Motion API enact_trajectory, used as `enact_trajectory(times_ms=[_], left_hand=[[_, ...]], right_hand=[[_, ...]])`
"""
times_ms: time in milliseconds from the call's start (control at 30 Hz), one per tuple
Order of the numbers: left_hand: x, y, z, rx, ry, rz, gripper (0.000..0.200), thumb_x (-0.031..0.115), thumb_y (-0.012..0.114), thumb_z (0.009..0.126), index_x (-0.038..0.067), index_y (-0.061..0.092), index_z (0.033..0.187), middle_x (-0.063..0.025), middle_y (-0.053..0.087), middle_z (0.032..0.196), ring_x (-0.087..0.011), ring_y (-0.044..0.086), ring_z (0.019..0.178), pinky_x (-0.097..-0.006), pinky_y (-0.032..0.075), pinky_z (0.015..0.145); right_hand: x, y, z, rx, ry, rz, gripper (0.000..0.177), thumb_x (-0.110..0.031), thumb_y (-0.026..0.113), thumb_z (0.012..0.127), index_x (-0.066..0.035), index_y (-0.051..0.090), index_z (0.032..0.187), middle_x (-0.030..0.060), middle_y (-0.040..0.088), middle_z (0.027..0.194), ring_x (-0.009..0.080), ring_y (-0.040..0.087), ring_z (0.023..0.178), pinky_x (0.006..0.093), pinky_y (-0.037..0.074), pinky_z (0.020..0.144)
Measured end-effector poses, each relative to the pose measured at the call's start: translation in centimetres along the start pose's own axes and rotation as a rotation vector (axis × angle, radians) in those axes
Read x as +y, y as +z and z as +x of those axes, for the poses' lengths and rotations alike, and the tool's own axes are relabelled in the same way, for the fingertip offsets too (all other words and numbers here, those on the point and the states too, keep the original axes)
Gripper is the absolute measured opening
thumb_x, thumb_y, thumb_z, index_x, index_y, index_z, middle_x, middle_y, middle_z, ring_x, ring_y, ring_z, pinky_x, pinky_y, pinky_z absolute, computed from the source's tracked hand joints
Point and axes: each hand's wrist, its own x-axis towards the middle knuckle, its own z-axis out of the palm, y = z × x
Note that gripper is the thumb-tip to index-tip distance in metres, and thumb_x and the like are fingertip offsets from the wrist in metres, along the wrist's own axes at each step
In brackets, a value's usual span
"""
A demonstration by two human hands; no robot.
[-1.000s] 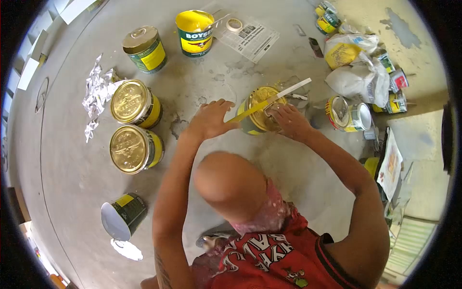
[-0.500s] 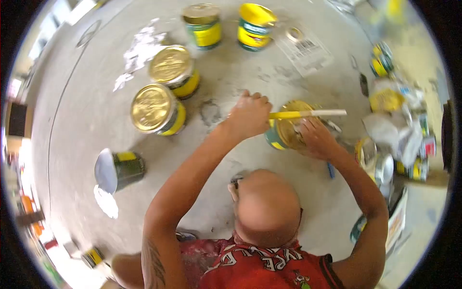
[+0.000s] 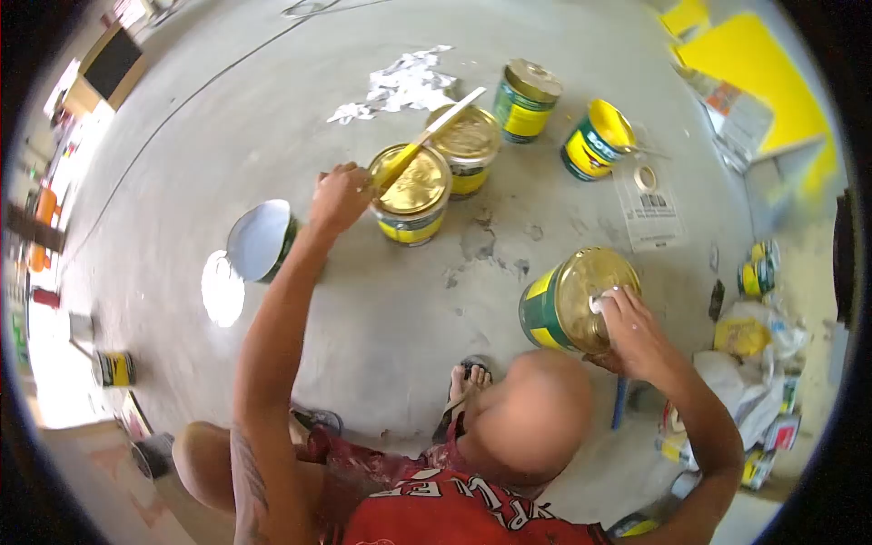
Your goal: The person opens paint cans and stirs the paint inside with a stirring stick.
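My left hand point(image 3: 343, 198) is closed around the yellow end of a long stick point(image 3: 420, 145) with a pale tip, held slanting over a can with a shiny gold lid point(image 3: 411, 180). Bent fingers of my right hand point(image 3: 631, 331) pinch a small white wad point(image 3: 599, 302) against the gold lid of a green and yellow can point(image 3: 548, 313). That can leans towards my body. Another gold-lidded can point(image 3: 468, 177) stands just behind the first, partly under the stick.
A green can point(image 3: 525, 109) and an open yellow paint can point(image 3: 595, 145) stand further back. Tape point(image 3: 644, 178) lies on a printed sheet point(image 3: 652, 218). At left, an open can point(image 3: 263, 241) lies tilted beside a white spill point(image 3: 222, 291). Bags and cans point(image 3: 749, 372) crowd the right.
The view has shifted. My left hand has carried the stick leftwards, from above the right can to over the left gold-lidded can. My right hand stays at its can, and the white wad now shows.
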Motion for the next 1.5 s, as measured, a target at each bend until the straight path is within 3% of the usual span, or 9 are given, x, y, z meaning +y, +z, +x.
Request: enact_trajectory(times_ms=[167,300,433,500,567,767,900,1167,1500], left_hand=[[1.1,-0.2,-2.7,0.054,-0.127,0.036,0.041,0.042,0.069,0.092,0.016,0.072,0.123,-0.0081,0.065,0.12,-0.029,0.056,0.122,-0.0472,0.038,0.106],[0.9,-1.1,-5.9,0.439,-0.182,-0.084,0.046,0.043,0.066,0.096,0.01,0.066,0.129,-0.0119,0.063,0.122,-0.0299,0.058,0.115,-0.0471,0.043,0.099],[-0.5,1.4,-13.3,0.743,-0.676,-0.949,0.029,0.028,0.064,0.101,0.005,0.068,0.118,-0.0092,0.065,0.098,-0.0207,0.063,0.095,-0.0356,0.048,0.087],[-0.1,6.7,-17.9,0.647,-0.703,-1.378,0.035,0.035,0.058,0.104,0.005,0.069,0.117,-0.0057,0.066,0.098,-0.0181,0.061,0.097,-0.0369,0.048,0.089],[0.5,8.2,-21.7,0.195,-0.474,-1.725,0.049,0.047,0.048,0.107,0.008,0.063,0.133,-0.006,0.066,0.123,-0.0206,0.062,0.112,-0.0394,0.048,0.097],[-3.1,3.6,-23.9,-0.496,-0.471,-2.224,0.072,0.059,0.039,0.107,0.011,0.032,0.16,-0.0077,0.042,0.159,-0.0214,0.045,0.142,-0.0407,0.041,0.114],[-4.3,2.7,-24.4,-0.221,-0.569,-2.341,0.067,0.056,0.038,0.108,0.012,0.035,0.158,-0.0066,0.046,0.156,-0.0205,0.047,0.139,-0.04,0.041,0.115],[-4.6,1.6,-24.7,-0.098,-0.67,-2.503,0.067,0.06,0.035,0.107,0.012,0.04,0.155,-0.0094,0.05,0.153,-0.0217,0.053,0.136,-0.0393,0.044,0.115],[-2.2,1.7,-23.6,0.041,-0.855,-2.728,0.048,0.035,0.045,0.109,0.005,0.047,0.146,-0.0156,0.061,0.14,-0.026,0.066,0.12,-0.0413,0.057,0.101]], right_hand=[[-5.0,-5.0,4.1,-0.068,-0.189,-0.11,0.073,-0.025,0.091,0.065,0.001,0.054,0.123,0.0207,0.055,0.127,0.0403,0.054,0.119,0.0477,0.046,0.101],[-10.4,-8.4,8.4,-0.168,-0.432,-0.272,0.074,-0.026,0.09,0.063,0.0,0.055,0.124,0.0193,0.054,0.132,0.0376,0.055,0.121,0.0464,0.046,0.101],[-16.5,-10.1,12.2,-0.21,-0.532,-0.355,0.075,-0.026,0.089,0.064,0.0,0.055,0.125,0.019,0.053,0.137,0.0369,0.055,0.121,0.0457,0.046,0.101],[-20.0,-11.0,14.8,-0.275,-0.606,-0.352,0.076,-0.027,0.09,0.064,0.0,0.055,0.126,0.02,0.052,0.14,0.0371,0.054,0.125,0.045,0.045,0.101],[-23.4,-11.9,17.2,-0.326,-0.611,-0.343,0.078,-0.028,0.091,0.063,-0.001,0.054,0.127,0.0187,0.051,0.142,0.0366,0.053,0.127,0.0458,0.044,0.103],[-32.8,-11.9,24.9,-0.483,-0.696,-0.397,0.081,-0.032,0.091,0.066,-0.001,0.053,0.13,0.0207,0.052,0.146,0.0317,0.052,0.132,0.0437,0.043,0.104],[-37.3,-10.9,30.3,-0.597,-0.665,-0.354,0.083,-0.031,0.092,0.065,-0.001,0.052,0.132,0.0202,0.052,0.146,0.0354,0.051,0.134,0.0449,0.043,0.107],[-41.3,-8.0,39.3,-0.882,-0.568,-0.309,0.09,-0.032,0.093,0.064,0.001,0.049,0.136,0.0199,0.054,0.141,0.0388,0.052,0.132,0.0455,0.042,0.112],[-40.0,-6.4,43.4,-1.053,-0.435,-0.237,0.085,-0.037,0.09,0.071,-0.001,0.051,0.138,0.0195,0.058,0.135,0.0338,0.056,0.127,0.0411,0.045,0.107]])
